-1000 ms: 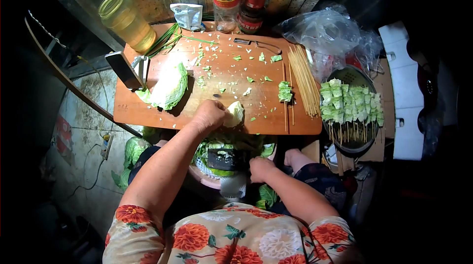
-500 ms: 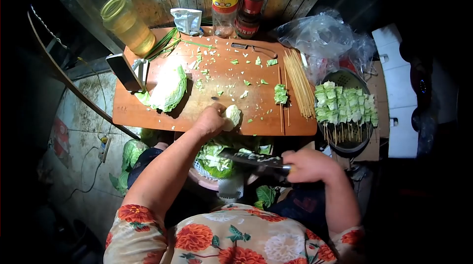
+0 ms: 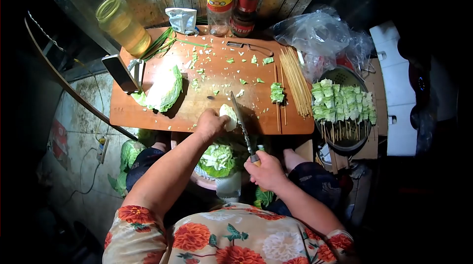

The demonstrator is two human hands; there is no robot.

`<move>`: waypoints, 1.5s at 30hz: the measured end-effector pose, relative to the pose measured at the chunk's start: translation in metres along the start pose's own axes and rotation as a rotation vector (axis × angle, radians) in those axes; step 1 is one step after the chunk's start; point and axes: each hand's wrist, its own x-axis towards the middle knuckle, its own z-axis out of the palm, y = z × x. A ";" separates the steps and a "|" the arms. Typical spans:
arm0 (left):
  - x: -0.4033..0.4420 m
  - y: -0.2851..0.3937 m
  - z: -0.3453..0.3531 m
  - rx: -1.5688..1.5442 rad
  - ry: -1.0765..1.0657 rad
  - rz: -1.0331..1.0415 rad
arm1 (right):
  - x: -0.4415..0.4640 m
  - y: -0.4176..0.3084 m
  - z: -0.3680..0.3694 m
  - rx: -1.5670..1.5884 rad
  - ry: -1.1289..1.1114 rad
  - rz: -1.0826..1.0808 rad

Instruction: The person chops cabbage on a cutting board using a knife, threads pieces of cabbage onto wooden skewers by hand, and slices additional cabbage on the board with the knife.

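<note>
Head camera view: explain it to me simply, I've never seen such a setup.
No machine is at work here. The camera sits on a person's head, looking forward and down over a flowered shirt at the two bare hands. The left hand holds a pale cabbage piece at the near edge of a wooden board. The right hand grips a knife, its blade beside that piece. On the board lie a larger cabbage chunk, green scraps and bare skewers. To the right, loaded skewers rest on a dark strainer.
</note>
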 end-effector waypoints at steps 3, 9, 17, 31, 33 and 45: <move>0.000 0.002 -0.002 -0.015 -0.005 0.037 | 0.000 -0.005 0.002 0.014 -0.023 -0.009; 0.007 -0.003 0.001 0.070 0.024 0.035 | -0.001 -0.008 0.003 -0.058 -0.028 -0.014; -0.004 0.016 -0.002 0.035 -0.044 0.001 | 0.002 -0.016 0.001 -0.055 -0.095 0.038; -0.006 0.023 -0.001 0.024 0.045 -0.059 | 0.048 0.004 0.020 -0.009 0.037 -0.037; -0.001 0.025 -0.003 0.081 0.086 -0.037 | 0.048 0.008 0.020 0.088 0.145 0.009; -0.002 0.042 -0.009 0.327 -0.232 0.465 | 0.027 -0.002 -0.013 -0.075 0.079 -0.006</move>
